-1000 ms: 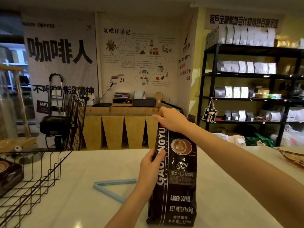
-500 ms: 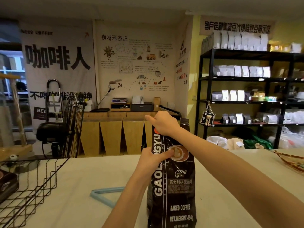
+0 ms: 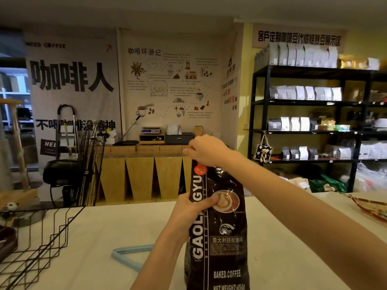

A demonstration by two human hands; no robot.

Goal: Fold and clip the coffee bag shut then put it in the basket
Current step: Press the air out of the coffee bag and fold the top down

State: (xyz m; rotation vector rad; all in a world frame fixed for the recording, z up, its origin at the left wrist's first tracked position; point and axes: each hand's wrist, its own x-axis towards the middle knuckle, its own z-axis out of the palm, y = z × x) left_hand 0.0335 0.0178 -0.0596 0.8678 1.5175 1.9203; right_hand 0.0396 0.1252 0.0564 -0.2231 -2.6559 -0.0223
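Note:
A tall black coffee bag with white lettering stands upright on the pale counter in front of me. My left hand grips its left side near the middle, thumb across the front. My right hand is closed over the bag's top edge, which is bent over and hidden under the fingers. A light blue bag clip lies open in a V on the counter, left of the bag and behind my left forearm. The black wire basket sits at the counter's left edge.
A woven tray pokes in at the right counter edge. A dark box lies inside the wire basket. Beyond the counter stand wooden cabinets, a black fan and black shelves of coffee bags.
My left hand has slid up the bag's left side from the lower half to the middle. My right hand stays on the top edge. The view has tilted upward.

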